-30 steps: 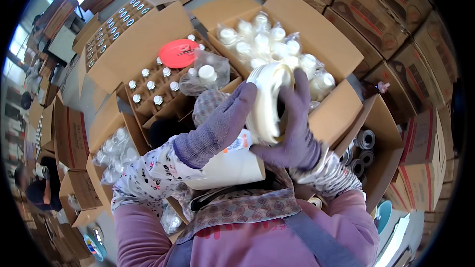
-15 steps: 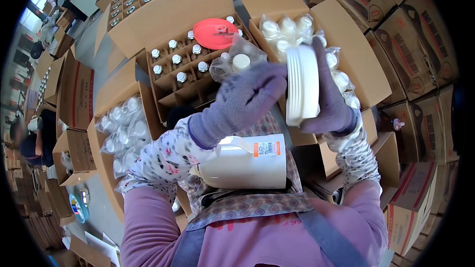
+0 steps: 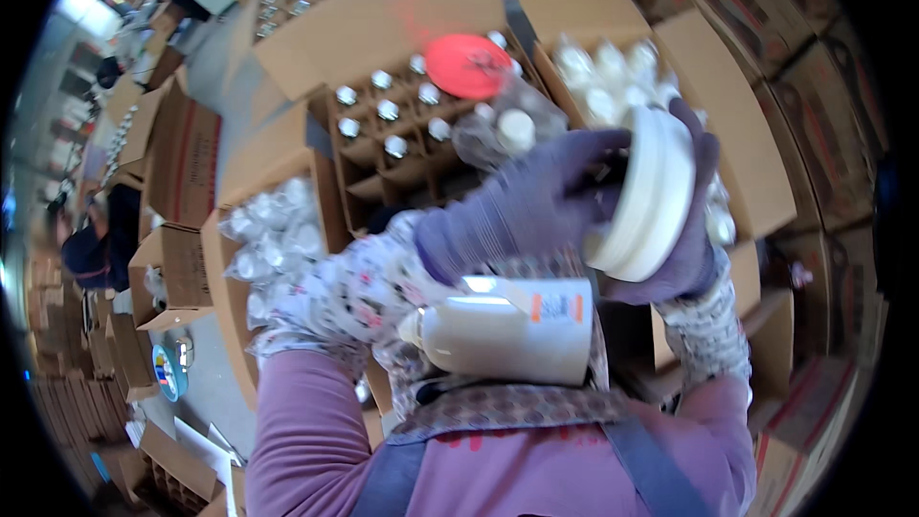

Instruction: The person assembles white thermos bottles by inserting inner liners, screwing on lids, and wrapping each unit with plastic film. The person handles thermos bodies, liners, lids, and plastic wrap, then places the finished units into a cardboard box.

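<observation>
In purple-gloved hands I hold up a thick white round piece (image 3: pixel 661 196), ridged round its side; blur hides whether it is one lid or several stacked. Closed around its right side is my right hand (image 3: pixel 694 244). My left hand (image 3: pixel 546 196) has bent fingers against its left edge, thumb and fingertips smeared by motion. Below them a white jug (image 3: pixel 512 333) with a handle and an orange-and-white label lies on its side across my lap. A clear plastic bag (image 3: pixel 486 141) with a white-capped item sits just beyond my left hand.
Ahead stands a divided carton (image 3: pixel 369 193) of silver-capped bottles, with a red plastic dish (image 3: pixel 467 65) on top. Bagged white pieces fill cartons at left (image 3: pixel 273 235) and right (image 3: pixel 613 77). Stacked cartons (image 3: pixel 814 115) wall the right side. A person (image 3: pixel 100 244) works at far left.
The white piece has tilted, turning more of its face into view. My left fingers have spread along its left edge. The whole scene has shifted rightward and slightly down in view.
</observation>
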Demonstrator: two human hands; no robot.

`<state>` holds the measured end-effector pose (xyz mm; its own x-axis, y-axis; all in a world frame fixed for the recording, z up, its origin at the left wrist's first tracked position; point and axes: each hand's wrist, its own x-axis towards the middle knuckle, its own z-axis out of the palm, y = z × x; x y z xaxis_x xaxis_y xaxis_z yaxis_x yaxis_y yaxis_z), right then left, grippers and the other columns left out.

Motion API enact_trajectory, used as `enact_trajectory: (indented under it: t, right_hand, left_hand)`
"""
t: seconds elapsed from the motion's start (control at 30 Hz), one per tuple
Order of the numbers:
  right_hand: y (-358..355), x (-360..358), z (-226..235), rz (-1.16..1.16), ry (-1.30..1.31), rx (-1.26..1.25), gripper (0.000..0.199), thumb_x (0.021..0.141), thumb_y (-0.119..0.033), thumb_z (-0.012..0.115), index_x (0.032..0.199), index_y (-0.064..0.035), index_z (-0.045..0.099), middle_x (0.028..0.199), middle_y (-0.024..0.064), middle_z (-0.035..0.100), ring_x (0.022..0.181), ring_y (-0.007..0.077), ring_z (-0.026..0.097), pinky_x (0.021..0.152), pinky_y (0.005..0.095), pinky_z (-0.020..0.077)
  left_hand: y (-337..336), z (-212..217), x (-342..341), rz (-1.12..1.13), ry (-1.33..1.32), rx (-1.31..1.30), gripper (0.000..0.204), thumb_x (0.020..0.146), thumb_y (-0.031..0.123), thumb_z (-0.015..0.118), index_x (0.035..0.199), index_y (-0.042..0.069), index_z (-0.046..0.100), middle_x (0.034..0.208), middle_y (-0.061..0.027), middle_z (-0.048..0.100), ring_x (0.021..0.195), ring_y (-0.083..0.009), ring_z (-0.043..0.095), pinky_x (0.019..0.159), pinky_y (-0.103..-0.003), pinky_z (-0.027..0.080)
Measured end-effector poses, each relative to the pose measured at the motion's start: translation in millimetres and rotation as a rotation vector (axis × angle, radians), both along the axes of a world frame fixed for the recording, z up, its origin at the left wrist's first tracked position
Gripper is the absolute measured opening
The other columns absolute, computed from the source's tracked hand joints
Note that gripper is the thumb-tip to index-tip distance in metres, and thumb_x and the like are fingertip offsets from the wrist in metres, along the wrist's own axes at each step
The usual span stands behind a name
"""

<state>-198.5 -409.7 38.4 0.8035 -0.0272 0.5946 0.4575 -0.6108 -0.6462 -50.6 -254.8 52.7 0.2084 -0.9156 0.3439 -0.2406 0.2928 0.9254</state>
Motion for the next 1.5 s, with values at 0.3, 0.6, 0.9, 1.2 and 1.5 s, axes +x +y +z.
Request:
enact_trajectory:
  t: [0.3,0.6,0.9,1.2,1.5]
  right_hand:
    - [15.0,9.4,-7.7,0.135,-0.164,0.181,0.140,0.051,-0.039,0.091,0.147,-0.0006,-0.005,0.134,0.0261,0.044,0.124,0.0326,0.046,0.101,0.0460,0.0390]
    - [-6.3,-58.6,-36.8,0.178,0.507,1.208,0.109,0.068,-0.062,0.072,0.145,-0.0015,0.024,0.140,0.0206,0.042,0.122,0.0301,0.050,0.103,0.0432,0.0437]
    - [45.8,-103.8,-95.7,0.188,0.647,0.877,0.136,0.059,-0.043,0.087,0.149,0.0013,-0.005,0.153,0.0151,0.018,0.140,0.0243,0.020,0.114,0.0365,0.0132]
    - [21.3,-46.7,-17.2,0.220,0.597,-0.075,0.130,0.051,-0.041,0.087,0.147,0.0059,0.012,0.144,0.0274,0.023,0.135,0.0413,0.025,0.112,0.0439,0.0208]
    - [50.5,-7.0,16.7,0.385,0.463,-0.362,0.124,0.040,-0.034,0.090,0.144,-0.0058,0.027,0.138,0.0298,0.029,0.122,0.0484,0.039,0.102,0.0498,0.0357]
  left_hand:
    - [-3.1,8.9,-1.3,-0.111,0.007,0.273,0.041,0.083,0.023,0.065,0.119,0.004,0.054,0.119,-0.0164,0.055,0.103,-0.0340,0.058,0.089,-0.040,0.049]
    - [29.8,-32.9,8.7,-0.206,-1.067,-0.351,0.053,0.072,0.025,0.069,0.121,0.008,0.056,0.124,-0.0079,0.055,0.117,-0.0320,0.052,0.099,-0.042,0.044]
    - [122.6,-52.1,-12.3,0.091,-0.504,0.694,0.050,0.075,0.030,0.076,0.112,0.001,0.061,0.096,-0.0156,0.066,0.089,-0.0302,0.067,0.079,-0.035,0.052]
    - [142.3,-54.3,-20.3,0.309,-0.303,0.571,0.044,0.074,0.021,0.076,0.110,0.000,0.064,0.109,-0.0161,0.066,0.091,-0.0234,0.067,0.079,-0.032,0.051]
    - [150.6,-90.2,11.7,0.140,0.251,0.569,0.042,0.077,0.030,0.074,0.107,0.002,0.067,0.087,-0.0068,0.068,0.081,-0.0105,0.061,0.074,-0.026,0.049]
